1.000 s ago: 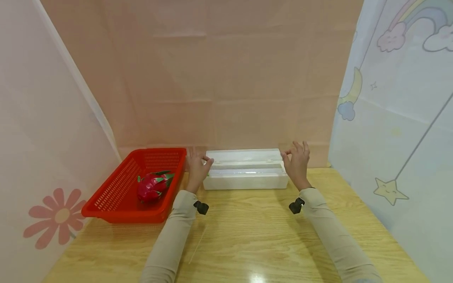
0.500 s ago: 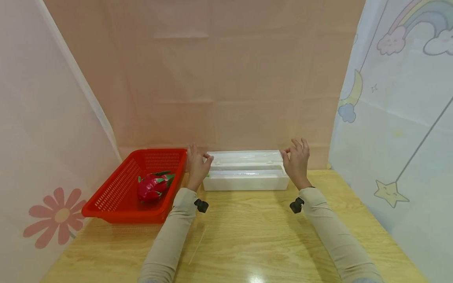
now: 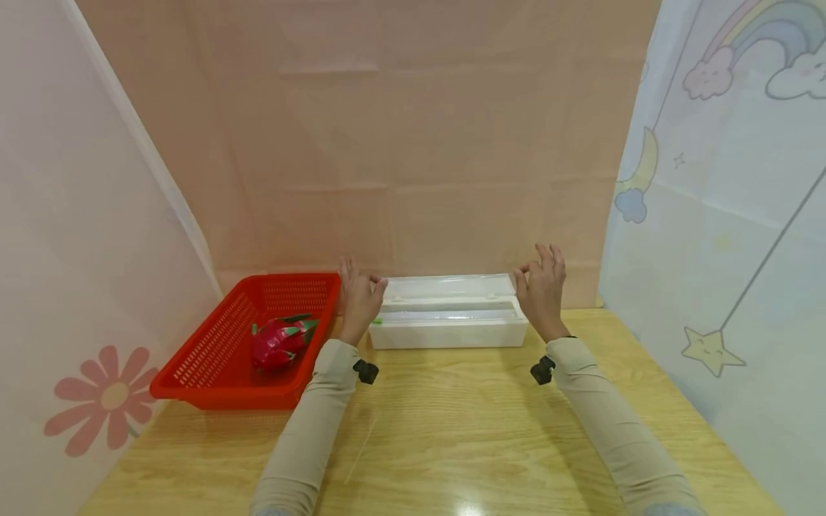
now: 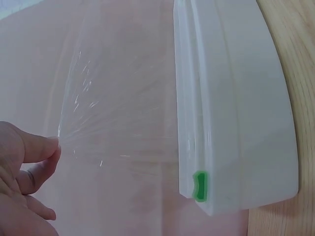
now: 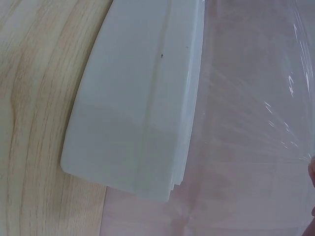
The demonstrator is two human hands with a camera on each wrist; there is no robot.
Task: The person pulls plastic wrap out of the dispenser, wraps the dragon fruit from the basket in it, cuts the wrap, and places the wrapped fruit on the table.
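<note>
A long white cling film dispenser point(image 3: 448, 335) stands at the back of the table with its lid up. Clear cling film point(image 4: 118, 98) stretches from it, creased and shiny toward my fingers. At the film's left corner, my left hand point(image 3: 361, 304) pinches the edge between thumb and index finger. My right hand point(image 3: 543, 295) pinches the opposite corner, other fingers raised; only its fingertips point(image 5: 312, 172) show at the edge of the right wrist view. A green slider point(image 4: 200, 187) sits at the dispenser's left end.
Left of my left hand stands a red plastic basket point(image 3: 226, 395) holding a dragon fruit point(image 3: 277, 344). A thin pale strip point(image 3: 361, 451) lies on the wooden table point(image 3: 452, 430). A pinkish-brown sheet point(image 3: 452, 143) hangs behind, and patterned white sheets point(image 3: 729, 215) line the sides.
Both hands have risen slightly, still pinching the film's corners. The dispenser, basket and dragon fruit stay where they were.
</note>
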